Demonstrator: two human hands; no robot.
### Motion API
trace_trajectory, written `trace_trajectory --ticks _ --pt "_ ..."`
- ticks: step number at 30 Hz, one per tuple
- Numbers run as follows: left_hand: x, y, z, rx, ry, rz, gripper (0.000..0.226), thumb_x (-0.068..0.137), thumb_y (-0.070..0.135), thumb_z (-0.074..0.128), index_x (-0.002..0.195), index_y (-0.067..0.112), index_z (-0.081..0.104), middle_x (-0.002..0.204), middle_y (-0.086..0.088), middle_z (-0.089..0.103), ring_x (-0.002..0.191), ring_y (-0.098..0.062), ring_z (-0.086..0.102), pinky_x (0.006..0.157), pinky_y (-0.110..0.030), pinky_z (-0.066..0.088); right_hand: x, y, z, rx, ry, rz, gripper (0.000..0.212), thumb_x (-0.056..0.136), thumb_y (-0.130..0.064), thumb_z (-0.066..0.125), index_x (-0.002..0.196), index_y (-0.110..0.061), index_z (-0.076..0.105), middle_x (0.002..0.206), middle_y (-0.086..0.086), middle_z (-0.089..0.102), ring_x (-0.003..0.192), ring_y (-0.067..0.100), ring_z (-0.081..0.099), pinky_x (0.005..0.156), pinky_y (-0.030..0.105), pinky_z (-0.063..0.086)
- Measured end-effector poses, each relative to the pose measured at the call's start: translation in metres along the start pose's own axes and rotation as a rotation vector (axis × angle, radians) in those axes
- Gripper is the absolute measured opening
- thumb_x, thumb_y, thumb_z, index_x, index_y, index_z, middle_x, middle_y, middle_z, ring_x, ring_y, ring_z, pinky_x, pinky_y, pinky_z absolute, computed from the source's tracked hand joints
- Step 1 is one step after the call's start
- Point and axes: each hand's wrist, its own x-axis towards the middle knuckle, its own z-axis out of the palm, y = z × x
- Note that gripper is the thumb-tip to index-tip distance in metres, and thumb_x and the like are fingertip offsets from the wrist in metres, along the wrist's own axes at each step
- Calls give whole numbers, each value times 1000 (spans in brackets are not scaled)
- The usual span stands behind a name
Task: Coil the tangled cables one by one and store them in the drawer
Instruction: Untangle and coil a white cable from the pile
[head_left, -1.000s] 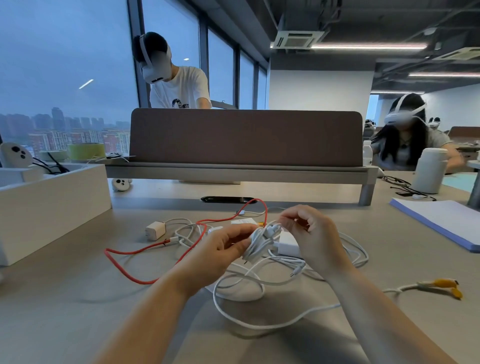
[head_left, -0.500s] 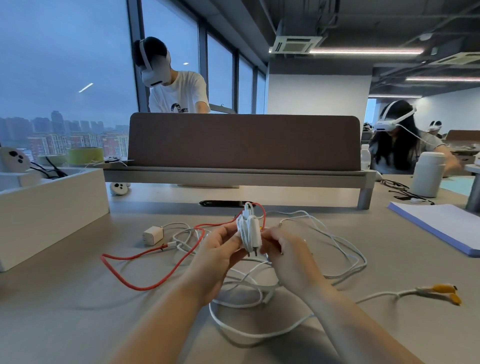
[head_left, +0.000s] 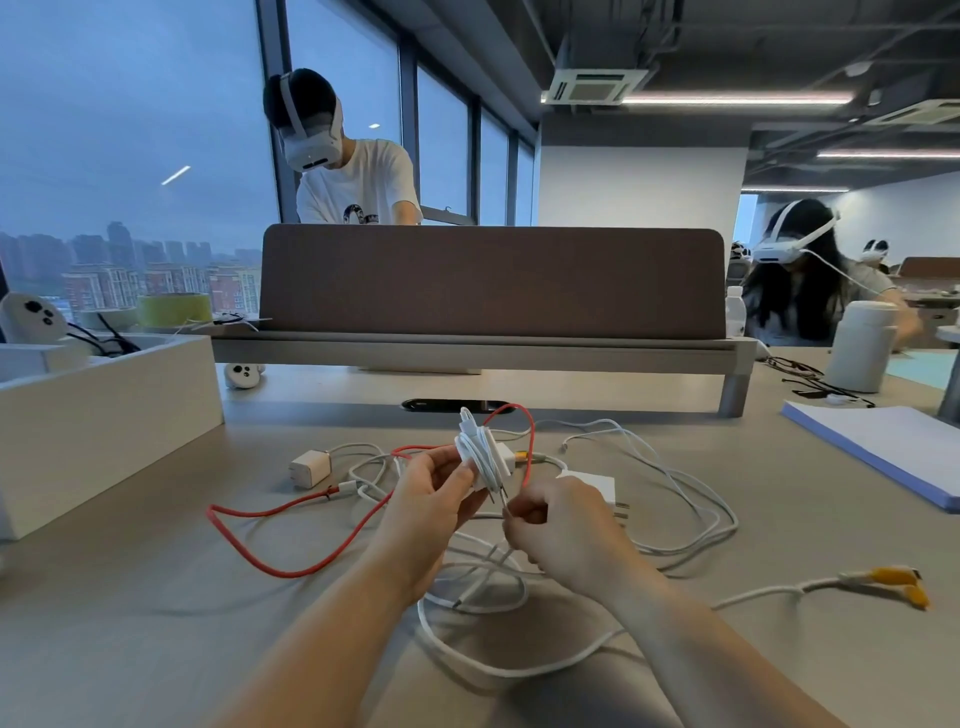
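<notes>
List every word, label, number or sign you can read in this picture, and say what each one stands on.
No text here can be read.
White T-shirt of the person behind the divider: a dark print low on the chest, partly hidden and too small to read.
Plastic bottle at the right end of the divider: any label is too blurred to read.

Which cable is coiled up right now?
The white cable held in the left hand; the red cable and other white ones lie loose on the desk.

Box (head_left: 104, 415) left, notepad (head_left: 883, 447) right (cables (head_left: 483, 577) between)
</notes>
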Motion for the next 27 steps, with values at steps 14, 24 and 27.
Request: trace_trajectory --ticks 14,24,27 --pt "-1 -3 1 362 4 153 25 90 6 60 113 13 51 108 -5 64 98 -12 63 86 -25 54 -4 -9 -2 145 -55 159 6 78 -8 62 82 -6 67 75 10 72 63 15 68 73 37 57" --pt "1 -3 -6 517 43 332 30 81 8 71 102 20 54 101 4 62 89 -2 60 71 -7 47 -2 -4 8 302 -11 136 17 86 0 59 86 -16 57 74 8 69 64 22 69 69 40 59" --pt "3 -2 -9 512 76 347 28 81 5 70 98 21 54 98 5 63 87 0 61 73 -9 48 -2 -5 4 370 18 83 15 89 -2 56 90 -17 54 75 9 69 60 16 67 64 31 58"
